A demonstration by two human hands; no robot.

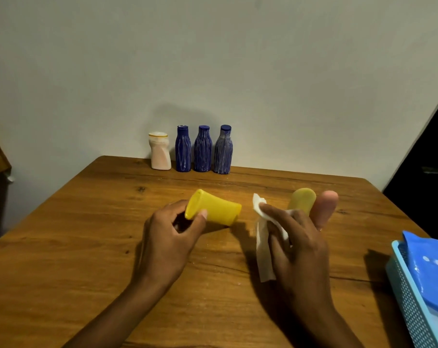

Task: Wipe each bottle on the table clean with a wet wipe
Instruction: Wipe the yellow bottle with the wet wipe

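Four upright bottles stand in a row at the far edge of the brown wooden worktop (112, 247), against the pale wall: a squat pinkish-white plastic bottle with a yellow-ringed cap (160, 154) at the left end, then three dark blue ribbed plastic bottles with blue caps, the first (183, 149) just beside the pinkish one, the second (203, 149) in the middle, the third (223, 149) at the right end and streaked with pale marks; no label or writing can be read on any of them. Nearer the person, the left hand (167, 242) holds a yellow tapered plastic bottle (214, 208) on its side, flat base turned toward the camera, thumb and fingers (203, 214) curled round the base end; whether the bottle touches the wood I cannot tell. The right hand (298, 242) pinches a crumpled white wet wipe (263, 252), its thumb pressed over the upper fold, the other fingers curled behind it, the loose end of the wipe hanging down toward the worktop; wipe and yellow bottle are near but apart. Beyond the right hand lie two more rounded plastic bottles side by side, one pale yellow (303, 200) and one pinkish-orange (324, 207), both partly hidden by the knuckles; no print shows on them. At the right edge sits a light blue perforated plastic basket (403, 297) holding a blue plastic pack (428, 267) with a row of white marks too blurred to read.
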